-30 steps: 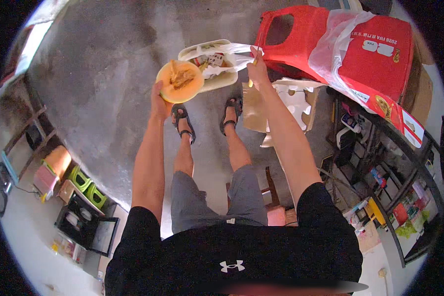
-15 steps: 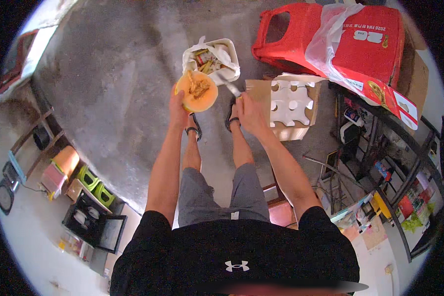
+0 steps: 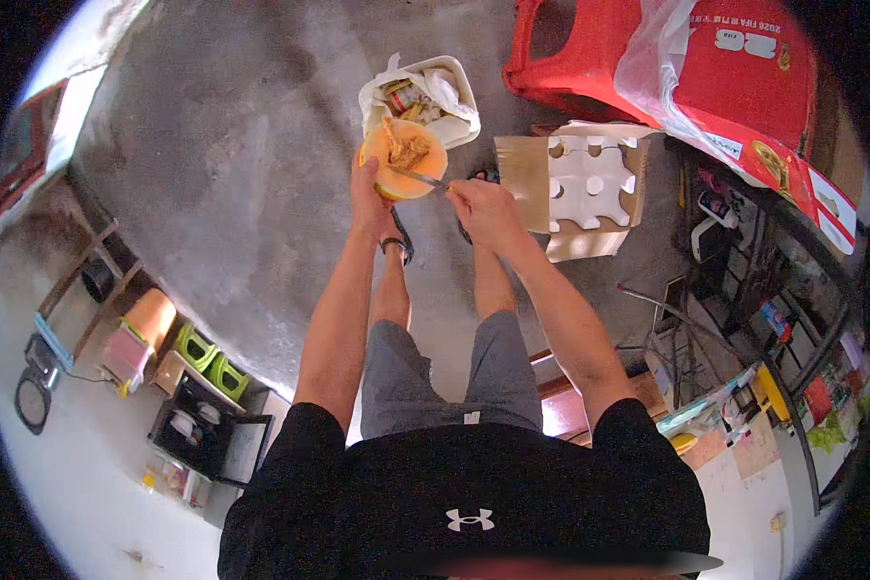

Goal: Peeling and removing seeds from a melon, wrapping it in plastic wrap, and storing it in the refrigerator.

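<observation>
Orange flesh, pale yellow rind: half a melon point(image 3: 421, 160), cut face toward the camera, held in the air in front of the person, its far edge overlapping the white-lined bin point(image 3: 469, 101) in view. The bin stands on the grey concrete floor point(image 3: 232, 184).

Left hand point(image 3: 365, 196): curved around the rind on the melon's left and near side, thumb near the rim; the fingers beneath are hidden. Right hand point(image 3: 488, 213): closed around the handle of a knife point(image 3: 427, 180), blade lying over the near part of the cut face. Whether the tip is in the flesh or only above it, cannot tell.

Handling, estimated: moderately heavy for one hand; rind firm, flesh softer and easily gouged or bruised by a hard pinch. Seed pulp point(image 3: 409, 150) at the centre looks loose, stringy, wet. Cut face probably slippery; juice could make the rind slick too. Best hold: cupped from below on the outer rind, palm under the weight, fingertips below the rim and away from the blade.
</observation>
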Tool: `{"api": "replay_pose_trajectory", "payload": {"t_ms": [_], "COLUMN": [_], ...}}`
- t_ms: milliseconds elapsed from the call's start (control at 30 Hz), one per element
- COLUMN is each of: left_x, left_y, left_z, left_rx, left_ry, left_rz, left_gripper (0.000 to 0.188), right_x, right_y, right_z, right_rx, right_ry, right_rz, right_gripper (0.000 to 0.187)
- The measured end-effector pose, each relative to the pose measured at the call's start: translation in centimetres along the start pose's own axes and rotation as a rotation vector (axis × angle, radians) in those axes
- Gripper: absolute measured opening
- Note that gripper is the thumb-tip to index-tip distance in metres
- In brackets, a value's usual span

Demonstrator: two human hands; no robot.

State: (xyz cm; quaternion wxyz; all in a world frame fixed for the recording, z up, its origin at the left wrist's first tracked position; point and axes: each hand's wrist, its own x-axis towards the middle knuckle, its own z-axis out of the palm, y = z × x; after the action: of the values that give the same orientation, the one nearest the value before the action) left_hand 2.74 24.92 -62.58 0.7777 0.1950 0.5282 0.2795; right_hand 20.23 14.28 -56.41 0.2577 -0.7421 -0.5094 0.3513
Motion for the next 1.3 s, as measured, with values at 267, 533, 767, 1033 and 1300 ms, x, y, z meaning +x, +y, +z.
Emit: {"api": "replay_pose_trajectory", "payload": {"t_ms": [267,533,767,1033,1300], "left_x": [1.2,1.7,2.0,1.6,1.7], "left_y": [0.8,0.6,1.5,1.9,2.6], "left_z": [0.3,0.2,-0.7,0.3,-0.6], "left_rx": [0.014,0.115,0.098,0.073,0.156], "left_ry": [-0.016,0.023,0.04,0.019,0.037], "left_rz": [0.013,0.071,0.097,0.057,0.145], "left_gripper": [0.053,0.056,0.055,0.058,0.057], "right_x": [2.9,5.3,5.8,6.5,5.6], "right_y": [1.1,2.4,0.7,1.9,0.8], "right_z": [0.5,1.4,-1.0,0.3,-0.2], "right_rx": [-0.135,-0.364,-0.14,-0.202,-0.098], "right_ry": [-0.156,-0.173,-0.292,-0.311,-0.236], "right_rz": [0.061,0.181,0.2,0.158,0.188], "right_gripper": [0.019,0.022,0.026,0.021,0.023]}}
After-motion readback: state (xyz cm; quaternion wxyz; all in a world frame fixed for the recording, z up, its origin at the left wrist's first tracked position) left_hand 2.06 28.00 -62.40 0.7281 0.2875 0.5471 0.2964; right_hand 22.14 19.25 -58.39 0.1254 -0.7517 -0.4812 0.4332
